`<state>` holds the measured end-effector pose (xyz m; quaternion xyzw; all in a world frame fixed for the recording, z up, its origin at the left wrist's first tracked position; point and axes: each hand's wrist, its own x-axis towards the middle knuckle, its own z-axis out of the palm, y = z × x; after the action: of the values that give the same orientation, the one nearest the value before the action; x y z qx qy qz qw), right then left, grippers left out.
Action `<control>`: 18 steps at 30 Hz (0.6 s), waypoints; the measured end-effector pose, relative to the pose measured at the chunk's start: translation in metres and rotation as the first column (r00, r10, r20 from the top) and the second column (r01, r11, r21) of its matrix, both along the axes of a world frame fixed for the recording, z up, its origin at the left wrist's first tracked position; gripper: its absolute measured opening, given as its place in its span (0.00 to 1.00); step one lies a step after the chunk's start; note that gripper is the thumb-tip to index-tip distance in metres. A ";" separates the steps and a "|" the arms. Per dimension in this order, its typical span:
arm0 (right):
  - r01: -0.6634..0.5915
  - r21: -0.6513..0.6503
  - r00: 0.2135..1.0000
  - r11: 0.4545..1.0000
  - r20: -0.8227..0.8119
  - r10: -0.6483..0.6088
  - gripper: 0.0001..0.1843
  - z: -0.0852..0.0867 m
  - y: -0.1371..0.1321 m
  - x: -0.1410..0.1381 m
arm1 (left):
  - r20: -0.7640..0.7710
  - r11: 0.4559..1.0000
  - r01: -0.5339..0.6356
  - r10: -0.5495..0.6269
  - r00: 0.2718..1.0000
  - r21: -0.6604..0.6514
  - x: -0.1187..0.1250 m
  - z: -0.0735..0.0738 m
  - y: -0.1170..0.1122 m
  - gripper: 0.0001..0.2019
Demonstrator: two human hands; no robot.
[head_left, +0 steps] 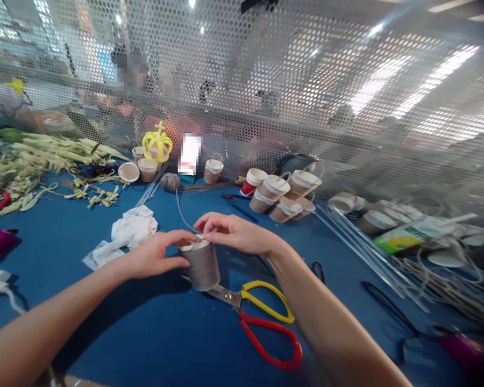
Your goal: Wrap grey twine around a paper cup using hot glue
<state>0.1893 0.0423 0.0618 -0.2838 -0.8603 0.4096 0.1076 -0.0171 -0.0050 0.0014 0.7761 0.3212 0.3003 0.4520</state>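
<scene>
My left hand (155, 253) is wrapped round a small cup covered in grey-brown twine (202, 264), held upright just above the blue table (145, 333). My right hand (236, 232) pinches the cup's top rim, fingers closed on the twine end there. A strand of twine (180, 210) runs back from the cup to a ball of twine (170, 181) further off. Scissors with one yellow and one red handle (262, 317) lie on the table right under and in front of the cup.
Several paper cups with handles (284, 196) lie behind the hands. A yellow crown shape (157, 144) stands on cups at the back. Crumpled white paper (131, 228) lies left, dried leaves (44, 156) far left, thin rods (358, 242) and more cups right. A perforated screen (306, 80) closes the back.
</scene>
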 end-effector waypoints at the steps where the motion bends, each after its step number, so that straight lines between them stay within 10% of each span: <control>1: 0.001 -0.001 1.000 1.000 -0.005 -0.001 0.06 0.001 -0.001 0.000 | 0.038 0.999 0.009 -0.007 0.999 -0.031 0.000 0.001 0.000 0.18; 11: 0.079 -0.147 0.975 0.986 -0.194 -0.107 0.07 0.005 -0.016 -0.006 | 0.311 0.899 0.205 -0.082 0.947 -0.387 -0.008 0.011 -0.001 0.19; 18: 0.305 0.035 0.947 0.952 -0.117 -0.299 0.07 0.013 -0.034 -0.003 | 0.391 0.857 0.267 -0.085 0.917 -0.440 -0.010 0.014 -0.001 0.21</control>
<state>0.1868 0.0083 0.0751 -0.3862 -0.8098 0.3806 0.2240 -0.0272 -0.0060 0.0154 0.5966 0.2249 0.3029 0.7084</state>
